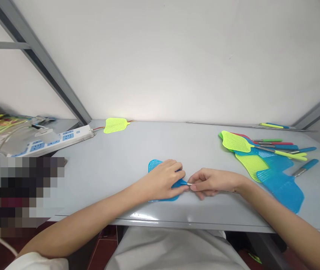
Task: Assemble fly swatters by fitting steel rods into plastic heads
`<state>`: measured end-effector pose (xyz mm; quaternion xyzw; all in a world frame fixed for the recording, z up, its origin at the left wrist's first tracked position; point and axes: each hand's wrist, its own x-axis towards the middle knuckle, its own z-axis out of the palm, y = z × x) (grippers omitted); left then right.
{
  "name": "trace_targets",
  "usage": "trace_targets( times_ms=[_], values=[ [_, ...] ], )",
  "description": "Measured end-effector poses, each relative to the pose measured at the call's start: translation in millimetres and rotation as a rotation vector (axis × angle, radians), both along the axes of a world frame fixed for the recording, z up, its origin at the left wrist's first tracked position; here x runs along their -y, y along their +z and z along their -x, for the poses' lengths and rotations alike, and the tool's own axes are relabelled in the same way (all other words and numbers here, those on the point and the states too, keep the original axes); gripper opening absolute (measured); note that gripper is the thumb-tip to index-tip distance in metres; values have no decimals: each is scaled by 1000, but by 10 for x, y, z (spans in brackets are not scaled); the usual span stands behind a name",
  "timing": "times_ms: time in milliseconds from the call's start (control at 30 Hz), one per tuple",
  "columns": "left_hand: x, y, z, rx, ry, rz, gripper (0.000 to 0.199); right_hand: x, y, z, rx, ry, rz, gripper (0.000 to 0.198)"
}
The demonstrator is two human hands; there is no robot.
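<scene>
A blue fly swatter head [154, 164] lies on the grey table near its front edge, mostly covered by my left hand [167, 178]. The fingers of that hand close over the head and its narrow neck. From the neck a thin metal rod [189, 184] sticks out to the right. My right hand [205, 183] pinches this rod between thumb and fingers, close to the left fingertips. Whatever part of the rod runs on under my right palm is hidden.
To the right lies a pile of fly swatters [280, 187] in blue, yellow-green and red. A yellow-green swatter head [116, 125] rests by the wall. At the left are a power strip [72, 137] and a blurred-out area. A long thin rod [233, 126] lies along the wall.
</scene>
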<state>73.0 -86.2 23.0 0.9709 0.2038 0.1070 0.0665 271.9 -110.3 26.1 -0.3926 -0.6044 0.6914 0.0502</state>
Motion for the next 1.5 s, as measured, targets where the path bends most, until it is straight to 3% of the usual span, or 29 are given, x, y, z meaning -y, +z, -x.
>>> trace_targets(
  times_ms=[200, 433, 700, 1067, 1500],
  values=[
    [-24, -33, 17, -58, -10, 25, 27, -18, 32, -31, 161, 63, -135, 36],
    [-69, -89, 19, -73, -143, 217, 30, -43, -18, -103, 249, 111, -246, 46],
    [8, -125, 15, -42, -88, 260, 24, -24, -31, -54, 331, 125, -383, 46],
    [107, -197, -11, -5, -21, 281, 30, 2, -47, 43, 301, 117, -375, 46],
    [35, -119, -52, -46, -69, 284, 36, 14, -47, 21, 242, 52, -286, 48]
  ],
)
